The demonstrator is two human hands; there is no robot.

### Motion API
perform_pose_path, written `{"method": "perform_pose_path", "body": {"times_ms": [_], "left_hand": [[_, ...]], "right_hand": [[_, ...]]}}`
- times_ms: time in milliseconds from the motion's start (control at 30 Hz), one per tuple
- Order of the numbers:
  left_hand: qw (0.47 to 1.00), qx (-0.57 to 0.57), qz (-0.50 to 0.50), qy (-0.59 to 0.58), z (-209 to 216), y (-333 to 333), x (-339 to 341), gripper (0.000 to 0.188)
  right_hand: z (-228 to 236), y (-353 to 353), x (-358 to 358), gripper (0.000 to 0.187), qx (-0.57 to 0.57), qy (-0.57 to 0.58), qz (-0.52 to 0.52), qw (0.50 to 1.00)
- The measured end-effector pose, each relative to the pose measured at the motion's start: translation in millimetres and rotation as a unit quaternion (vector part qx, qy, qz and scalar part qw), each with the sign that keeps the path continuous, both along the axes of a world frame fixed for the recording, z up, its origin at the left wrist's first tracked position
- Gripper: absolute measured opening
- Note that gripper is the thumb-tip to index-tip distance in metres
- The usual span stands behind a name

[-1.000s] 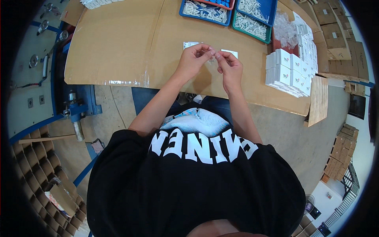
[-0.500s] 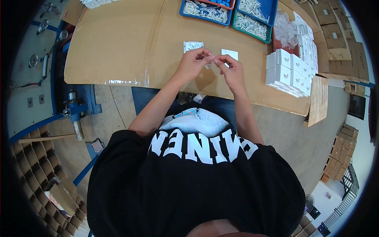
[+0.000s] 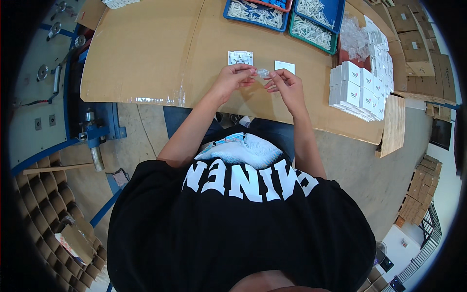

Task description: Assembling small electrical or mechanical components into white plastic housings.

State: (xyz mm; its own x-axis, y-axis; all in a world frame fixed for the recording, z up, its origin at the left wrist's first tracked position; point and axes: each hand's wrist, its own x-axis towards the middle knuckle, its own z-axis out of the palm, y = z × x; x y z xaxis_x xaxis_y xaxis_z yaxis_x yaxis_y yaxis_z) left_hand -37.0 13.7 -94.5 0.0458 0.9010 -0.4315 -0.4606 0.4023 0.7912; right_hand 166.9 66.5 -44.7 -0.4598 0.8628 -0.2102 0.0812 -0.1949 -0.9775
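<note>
A small clear plastic bag [image 3: 263, 73] stretches between my two hands above the cardboard-covered table. My left hand [image 3: 233, 80] pinches its left side between thumb and forefinger. On the other side, my right hand [image 3: 288, 88] grips it the same way, the other fingers curled loosely. Whatever the bag may contain is too small to make out. Just beyond my left hand lies a white plastic frame-like part [image 3: 241, 58] with small fittings inside. A flat white square plate [image 3: 285, 66] rests behind my right hand, which partly covers it.
Blue trays [image 3: 256, 21] and a green tray [image 3: 311, 43] of small white pieces stand at the far side. A red bin [image 3: 364, 62] of clear bags is at the far right. Stacked white boxes [image 3: 357, 90] stand near the table's right edge. Blue machinery [image 3: 99, 131] is on the left.
My hands have drawn apart from fingertips nearly touching. The clear bag now shows spread between them.
</note>
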Motion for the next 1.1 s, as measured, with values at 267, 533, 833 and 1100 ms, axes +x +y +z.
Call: {"method": "perform_pose_path", "body": {"times_ms": [267,533,833,1100], "left_hand": [[0.999,-0.018,0.035,0.019,-13,4,3,0.027],[0.998,-0.055,-0.043,-0.006,-7,-7,1,0.026],[0.997,-0.065,0.033,-0.008,-26,-6,4,0.026],[0.995,0.026,0.005,0.100,-30,10,-17,0.023]], "right_hand": [[-17,-2,3,0.013,-0.043,0.006,-0.018,0.999],[-24,0,1,0.012,-0.118,0.107,-0.006,0.987],[-38,1,-4,0.020,-0.131,0.026,-0.002,0.991],[-60,22,-31,0.021,-0.067,-0.071,0.027,0.995]]}}
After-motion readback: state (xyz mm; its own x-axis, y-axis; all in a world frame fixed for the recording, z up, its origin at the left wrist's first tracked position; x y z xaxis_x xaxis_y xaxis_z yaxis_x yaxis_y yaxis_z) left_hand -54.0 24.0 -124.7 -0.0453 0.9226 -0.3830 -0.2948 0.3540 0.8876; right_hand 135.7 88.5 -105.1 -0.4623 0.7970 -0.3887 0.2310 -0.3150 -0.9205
